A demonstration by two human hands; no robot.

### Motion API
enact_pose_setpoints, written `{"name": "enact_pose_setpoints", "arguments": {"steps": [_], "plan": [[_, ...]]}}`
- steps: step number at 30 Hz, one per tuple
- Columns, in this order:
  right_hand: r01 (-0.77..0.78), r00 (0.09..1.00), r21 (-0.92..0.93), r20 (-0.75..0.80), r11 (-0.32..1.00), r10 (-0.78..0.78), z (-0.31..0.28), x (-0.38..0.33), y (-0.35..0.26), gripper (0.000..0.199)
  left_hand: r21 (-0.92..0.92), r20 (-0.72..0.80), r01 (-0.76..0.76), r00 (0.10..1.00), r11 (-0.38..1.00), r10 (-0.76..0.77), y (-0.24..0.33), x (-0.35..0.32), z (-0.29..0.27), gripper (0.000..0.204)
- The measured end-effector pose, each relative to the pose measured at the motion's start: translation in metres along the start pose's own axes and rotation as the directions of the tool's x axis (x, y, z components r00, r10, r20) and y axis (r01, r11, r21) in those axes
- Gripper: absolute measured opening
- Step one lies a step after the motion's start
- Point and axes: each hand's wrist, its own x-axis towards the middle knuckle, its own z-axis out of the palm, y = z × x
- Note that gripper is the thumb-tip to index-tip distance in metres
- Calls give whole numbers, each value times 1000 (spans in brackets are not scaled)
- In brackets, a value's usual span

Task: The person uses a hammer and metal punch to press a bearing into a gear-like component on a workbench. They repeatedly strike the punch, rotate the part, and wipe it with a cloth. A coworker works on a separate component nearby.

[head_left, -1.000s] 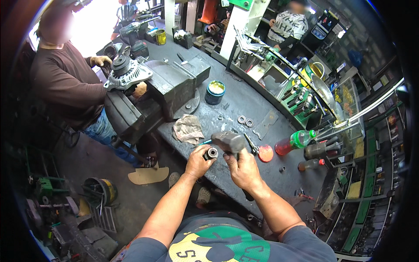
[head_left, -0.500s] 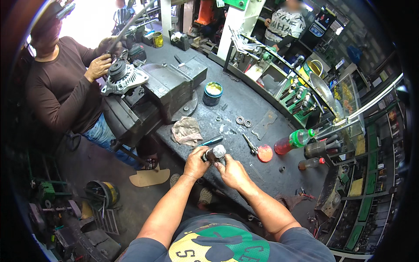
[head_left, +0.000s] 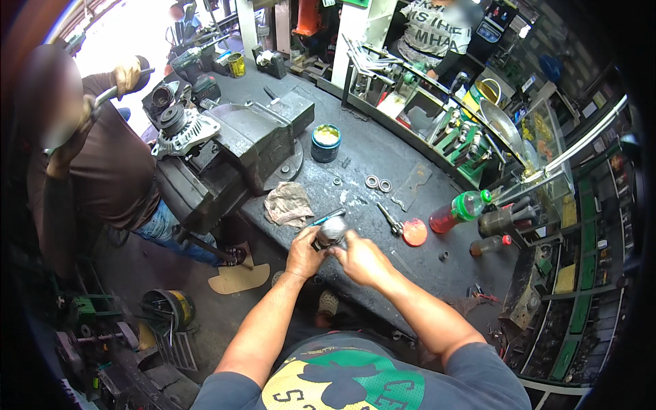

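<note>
Over the bench's near edge I hold a dark cylindrical metal part with a rounded silvery end [head_left: 333, 229] in both hands. My left hand [head_left: 305, 255] is closed around its left side. My right hand [head_left: 363, 261] grips it from the right, fingers curled and slightly blurred. Just beyond lies a teal pen-like tool [head_left: 326, 218], beside a crumpled, stained rag [head_left: 288, 204]. To the right on the bench are a toothed shaft [head_left: 391, 220], a round red lid [head_left: 414, 232] and two ring bearings [head_left: 378, 183].
An alternator [head_left: 183, 131] sits on the large bench vise [head_left: 256, 140]. A co-worker [head_left: 113, 150] stands left, holding a bar. Beyond my hands stands an open grease tub [head_left: 325, 143]. On the right are a bottle of red liquid [head_left: 447, 217] and a smaller bottle [head_left: 486, 247]. Another person [head_left: 437, 31] stands behind the tool rack.
My right hand has shifted up around the part, whose silvery end now looks blurred. The co-worker on the left has leaned nearer and moved the bar away from the alternator.
</note>
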Motion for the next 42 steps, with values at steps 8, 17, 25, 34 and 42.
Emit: {"name": "enact_pose_setpoints", "arguments": {"steps": [8, 17, 25, 34, 42], "plan": [[19, 998, 57, -55, 998, -16, 27, 9, 24, 49, 49, -93, -93, 991, 995, 97, -2, -1, 3, 55], [497, 844, 259, -367, 828, -392, -40, -26, -26, 31, 2, -66, -99, 993, 995, 98, -1, 1, 1, 52], [23, 999, -8, 50, 1000, -22, 16, 9, 12, 57, 44, -64, -128, 989, 991, 130, -1, 1, 1, 51], [-256, 960, 197, -64, 947, 273, 23, -64, 93, 64, -247, -219, -129, 973, 960, 74, 13, 1, -18, 50], [-450, 887, 82, -69, 889, 456, 57, -120, 179, 65, -167, -236, 45, 968, 985, -84, 21, -22, -64, 48]]}}
